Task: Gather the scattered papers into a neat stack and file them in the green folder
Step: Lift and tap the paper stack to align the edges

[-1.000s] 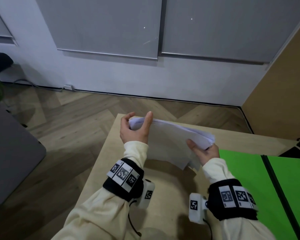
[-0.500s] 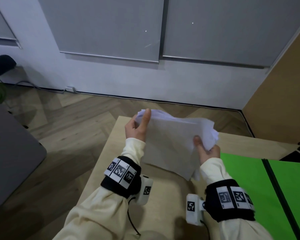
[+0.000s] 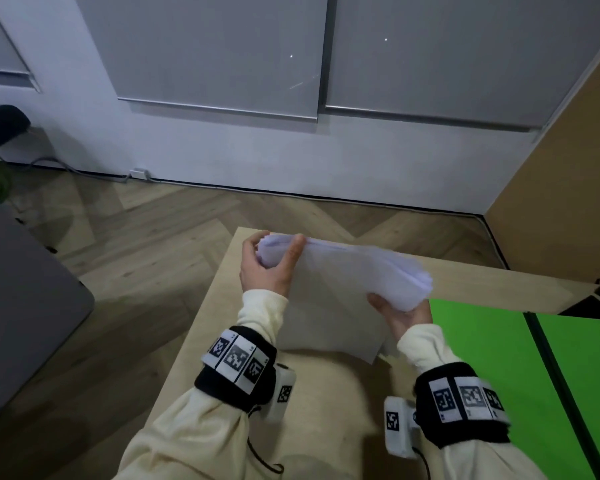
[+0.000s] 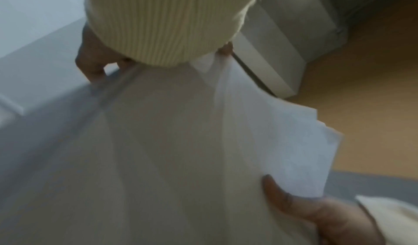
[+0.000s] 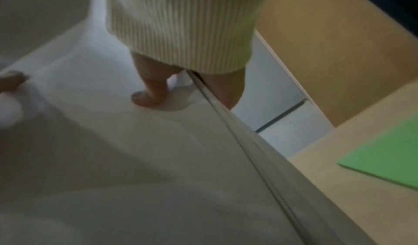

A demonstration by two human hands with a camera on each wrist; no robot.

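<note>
The wooden table point(image 3: 326, 410) carries the open green folder point(image 3: 482, 358) at four o'clock, with the papers point(image 3: 343, 292) held above the table at its centre. They look light, floppy and apt to fan out, so gripping opposite short edges seems wise. The left hand point(image 3: 265, 268) pinches the ten-o'clock corner and the right hand point(image 3: 406, 315) clasps the three-o'clock edge.

You'll find no readable words, brands or numbers here. The only signs are black-and-white square code markers on the black wristbands point(image 3: 235, 365) and on the small white camera blocks point(image 3: 397, 424) at your wrists; their patterns carry no letters. The white sheets of paper point(image 3: 340, 292) look blank.
</note>
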